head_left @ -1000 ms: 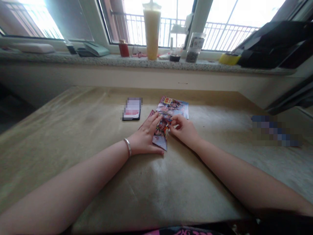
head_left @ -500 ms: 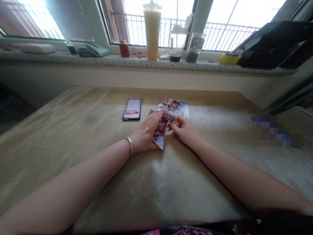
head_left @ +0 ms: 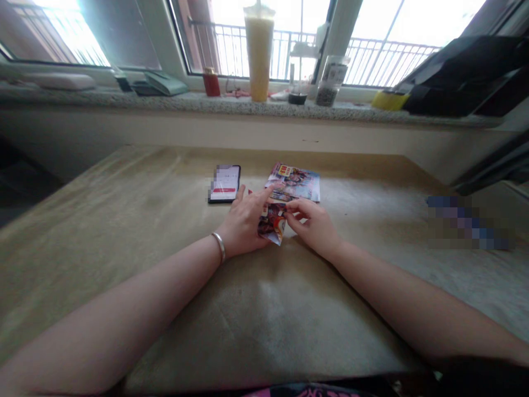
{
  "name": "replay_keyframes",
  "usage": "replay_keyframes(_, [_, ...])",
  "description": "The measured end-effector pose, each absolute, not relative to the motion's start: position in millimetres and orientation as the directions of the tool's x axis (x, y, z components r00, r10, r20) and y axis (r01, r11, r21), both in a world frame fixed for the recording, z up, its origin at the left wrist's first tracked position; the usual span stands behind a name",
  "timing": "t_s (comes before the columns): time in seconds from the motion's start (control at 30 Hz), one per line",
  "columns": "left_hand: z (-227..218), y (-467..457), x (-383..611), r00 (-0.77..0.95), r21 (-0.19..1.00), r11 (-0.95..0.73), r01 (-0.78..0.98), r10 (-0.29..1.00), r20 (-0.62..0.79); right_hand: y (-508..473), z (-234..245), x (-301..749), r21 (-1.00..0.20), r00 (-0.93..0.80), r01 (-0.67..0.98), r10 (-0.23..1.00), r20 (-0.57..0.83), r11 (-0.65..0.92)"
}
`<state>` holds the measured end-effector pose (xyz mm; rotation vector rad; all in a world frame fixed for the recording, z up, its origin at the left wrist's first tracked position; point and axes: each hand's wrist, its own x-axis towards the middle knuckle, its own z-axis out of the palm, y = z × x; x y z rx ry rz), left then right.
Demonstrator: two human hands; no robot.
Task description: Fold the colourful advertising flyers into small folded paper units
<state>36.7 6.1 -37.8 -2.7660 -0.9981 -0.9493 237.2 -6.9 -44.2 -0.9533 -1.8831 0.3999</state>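
Note:
A printed, glossy paper flyer (head_left: 271, 221), folded, lies on the table between my hands. My left hand (head_left: 244, 221) rests on its left part with fingers stretched out and spread, covering that side. My right hand (head_left: 313, 223) pinches the flyer's right edge between thumb and fingers. Just beyond my fingers is a second colourful printed sheet (head_left: 303, 183), flat on the table. A phone (head_left: 225, 183) with a lit screen lies past my left fingertips, partly blurred out.
The pale table (head_left: 248, 325) reaches to the wall under the window. A pixelated bluish object (head_left: 467, 220) lies far right. On the stone sill stand a tall yellow-filled cup (head_left: 259, 58), a red bottle (head_left: 211, 82), a clear jar (head_left: 330, 82), yellow tape (head_left: 390, 100) and a black bag (head_left: 458, 77).
The flyer's right side has been folded over or shifted, and its lower point sits a little higher. My left fingers have spread wider; my right hand still pinches the edge.

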Motion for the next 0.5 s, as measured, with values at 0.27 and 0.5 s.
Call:
replay_keyframes(0.27, [-32.8, 1.6, 36.5, 0.611, 0.126, -0.770, 0.626, 0.584, 0.534, -13.0, -39.2, 235.6, -0.634, -0.255, 0.419, 0.754, 0.605, 0.650])
replay_keyframes(0.5, [-33.9, 2.7, 37.8, 0.614, 0.124, -0.732, 0.670, 0.641, 0.461, -7.1, -45.4, 235.3, -0.813, -0.245, 0.422, 0.914, 0.323, 0.401])
